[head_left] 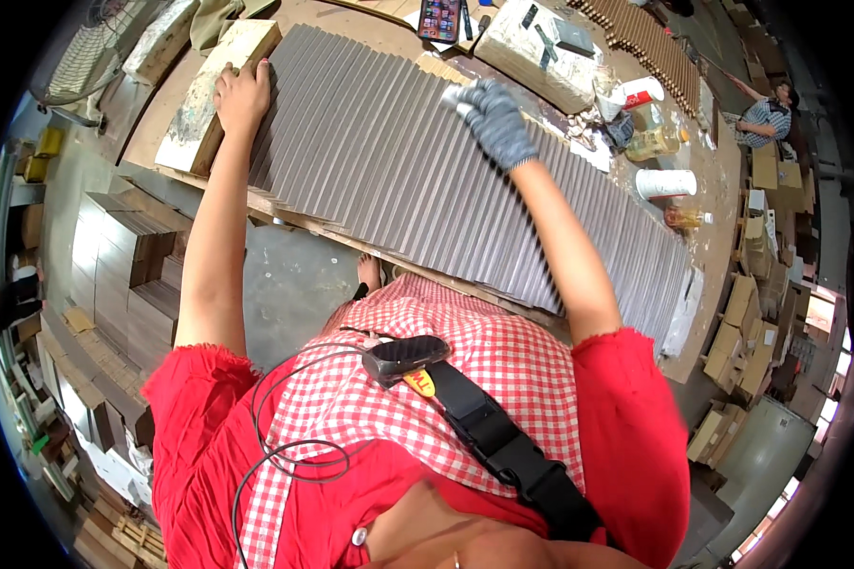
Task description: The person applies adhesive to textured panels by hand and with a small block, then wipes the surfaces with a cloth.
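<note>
A long row of grey-brown strips, packed side by side, spans the worktable. At its left end stands a pale, stained wooden block. My bare left hand lies on this block's right side, next to the first strips, its fingers apart. Over the far edge of the row, right of the middle, is my right hand in a grey knit glove. Its fingers reach out to the left across the strips, and two fingertips look white. Nothing held shows in either hand, though the right palm is hidden.
Behind the row lie a phone, a white stained block, a white-and-red container, a white cup and bottles. Brown rods fill the far right. Stacked boards stand at left; another person is far right.
</note>
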The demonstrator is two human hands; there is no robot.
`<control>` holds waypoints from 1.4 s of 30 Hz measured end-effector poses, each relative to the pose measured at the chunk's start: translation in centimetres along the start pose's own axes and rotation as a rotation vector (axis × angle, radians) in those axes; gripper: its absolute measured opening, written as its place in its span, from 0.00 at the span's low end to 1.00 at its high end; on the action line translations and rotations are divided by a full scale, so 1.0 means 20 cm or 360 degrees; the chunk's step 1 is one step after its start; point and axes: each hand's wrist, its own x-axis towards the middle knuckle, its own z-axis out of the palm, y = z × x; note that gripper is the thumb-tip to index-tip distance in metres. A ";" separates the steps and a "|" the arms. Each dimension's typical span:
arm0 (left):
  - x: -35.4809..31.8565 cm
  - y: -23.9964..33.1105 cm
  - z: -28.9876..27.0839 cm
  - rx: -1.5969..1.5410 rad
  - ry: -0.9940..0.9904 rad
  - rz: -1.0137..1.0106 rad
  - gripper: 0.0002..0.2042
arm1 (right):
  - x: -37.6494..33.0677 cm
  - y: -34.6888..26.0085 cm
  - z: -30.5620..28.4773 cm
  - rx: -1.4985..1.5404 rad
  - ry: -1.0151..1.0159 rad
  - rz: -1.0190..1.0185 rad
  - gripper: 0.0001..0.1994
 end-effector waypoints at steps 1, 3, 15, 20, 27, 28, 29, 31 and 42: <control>0.00 -0.01 0.00 0.0014 -0.0017 -0.0014 0.31 | 0.09 0.05 0.00 -0.0055 -0.0044 0.0086 0.13; 0.02 0.03 -0.02 0.0025 -0.0050 -0.0010 0.31 | 0.22 0.27 0.01 -0.0203 0.0094 0.0037 0.13; -0.01 -0.01 -0.04 0.0005 -0.0084 -0.0020 0.32 | -0.10 0.02 0.07 0.0079 -0.0106 -0.0049 0.14; 0.00 -0.04 -0.01 0.0007 -0.0087 0.0005 0.33 | 0.03 -0.05 -0.05 0.0272 0.0027 0.0091 0.11; 0.00 -0.01 -0.01 -0.0043 -0.0091 -0.0057 0.32 | -0.20 -0.13 -0.05 -0.0030 -0.0143 -0.0002 0.14; 0.00 0.00 -0.01 -0.0079 -0.0049 -0.0039 0.32 | -0.29 -0.21 -0.06 -0.0123 -0.0231 -0.0068 0.15; 0.00 0.00 0.00 -0.0051 -0.0034 -0.0043 0.32 | -0.40 -0.25 -0.03 -0.0110 -0.0279 -0.0086 0.16; 0.01 0.02 0.01 -0.0003 -0.0018 -0.0035 0.33 | -0.57 -0.42 -0.03 0.0091 -0.0415 -0.0080 0.16; 0.02 0.02 0.02 -0.0027 -0.0032 0.0004 0.33 | -0.61 -0.44 0.03 0.0076 -0.0223 -0.0021 0.14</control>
